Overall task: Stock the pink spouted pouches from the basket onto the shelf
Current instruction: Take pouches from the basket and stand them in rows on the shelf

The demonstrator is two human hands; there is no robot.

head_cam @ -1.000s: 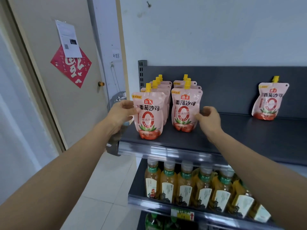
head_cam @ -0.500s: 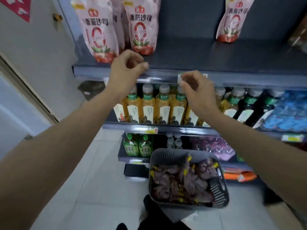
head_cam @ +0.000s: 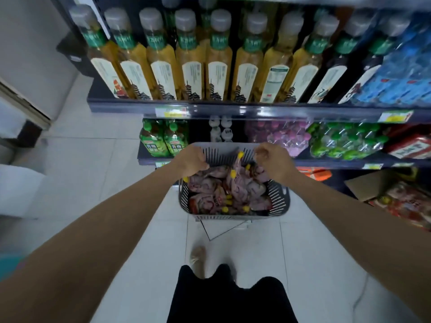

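Note:
A grey slatted basket [head_cam: 278,201] stands on the floor below me, full of pink spouted pouches [head_cam: 210,185] with yellow caps. My left hand [head_cam: 191,159] is at the basket's far left corner with its fingers curled down onto the pouches; the fingertips are hidden, so a grip cannot be made out. My right hand [head_cam: 274,160] hovers over the far right rim, fingers loosely curled, with nothing plainly held. One pouch [head_cam: 238,166] stands tilted between the two hands. The top shelf with the stocked pouches is out of view.
Amber drink bottles [head_cam: 191,66] fill the shelf above the basket. Lower shelves hold green bottles [head_cam: 163,141], purple packs [head_cam: 282,136] and green packs [head_cam: 345,141]. A cardboard box [head_cam: 377,185] sits at the right. My foot [head_cam: 198,259] is on the white tiles.
My view has dropped from the top shelf to the floor. Both hands have left the shelf edge and come down to the basket.

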